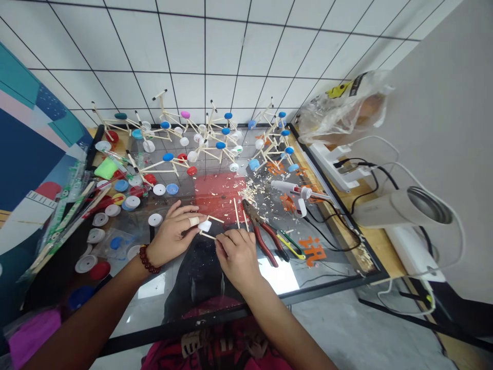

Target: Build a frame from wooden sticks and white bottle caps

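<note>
My left hand (173,235), with a bandage on one finger and a beaded bracelet, pinches a small white cap (205,226) above the glass tabletop. Two short wooden sticks jut right from the cap, an upper stick (215,219) and a lower stick (208,236). The fingertips of my right hand (239,259) are closed on the lower stick's right end. Red-handled pliers (265,234), a green-and-yellow cutter (291,244) and two loose sticks (236,213) lie just beyond my right hand.
Several bicycle-like stick models (208,144) with bottle-cap wheels stand along the back. A white glue gun (295,194) lies at right beside wood chips (252,191). Loose bottle caps (113,210) and bagged sticks (73,226) crowd the left. Power strips (331,164) and cables lie beyond the right edge.
</note>
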The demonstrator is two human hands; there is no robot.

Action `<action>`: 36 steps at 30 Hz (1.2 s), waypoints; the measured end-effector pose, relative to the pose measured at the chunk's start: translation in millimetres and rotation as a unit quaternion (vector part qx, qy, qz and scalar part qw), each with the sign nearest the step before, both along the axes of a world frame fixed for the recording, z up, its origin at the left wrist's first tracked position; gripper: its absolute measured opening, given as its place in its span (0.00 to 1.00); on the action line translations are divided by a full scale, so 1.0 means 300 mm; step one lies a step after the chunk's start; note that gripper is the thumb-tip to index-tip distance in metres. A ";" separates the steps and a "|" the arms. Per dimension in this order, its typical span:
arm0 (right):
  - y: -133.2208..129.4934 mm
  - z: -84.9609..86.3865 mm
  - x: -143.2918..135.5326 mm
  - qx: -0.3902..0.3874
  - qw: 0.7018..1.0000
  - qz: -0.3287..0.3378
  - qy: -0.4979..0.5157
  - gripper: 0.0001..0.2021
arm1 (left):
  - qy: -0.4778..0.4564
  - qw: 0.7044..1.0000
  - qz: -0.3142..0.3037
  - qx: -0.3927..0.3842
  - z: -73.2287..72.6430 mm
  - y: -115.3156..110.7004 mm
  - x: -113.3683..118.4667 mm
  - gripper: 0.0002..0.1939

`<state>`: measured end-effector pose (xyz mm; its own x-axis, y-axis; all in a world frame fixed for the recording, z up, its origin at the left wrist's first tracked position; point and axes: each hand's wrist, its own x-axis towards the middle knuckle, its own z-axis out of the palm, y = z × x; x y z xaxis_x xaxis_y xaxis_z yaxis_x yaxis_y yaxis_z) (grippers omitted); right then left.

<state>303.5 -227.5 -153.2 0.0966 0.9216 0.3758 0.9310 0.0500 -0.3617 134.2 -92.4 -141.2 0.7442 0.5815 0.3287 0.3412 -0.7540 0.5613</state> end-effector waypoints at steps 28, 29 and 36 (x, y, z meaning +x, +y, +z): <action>0.003 0.007 0.002 -0.009 1.000 0.008 0.015 0.04 | 0.009 1.000 -0.007 0.006 -0.006 0.004 -0.005 0.15; 0.003 0.008 0.002 -0.007 1.000 0.005 0.018 0.03 | 0.012 1.000 -0.006 0.004 -0.006 0.004 -0.005 0.15; -0.001 0.008 0.001 -0.007 1.000 -0.011 0.027 0.02 | 0.017 1.000 0.000 0.001 -0.003 0.001 -0.001 0.15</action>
<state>304.0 -227.7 -150.8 0.1369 0.9242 0.3566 0.9105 0.0244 -0.4127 134.0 -92.0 -142.1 0.7551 0.5812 0.3033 0.3604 -0.7546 0.5484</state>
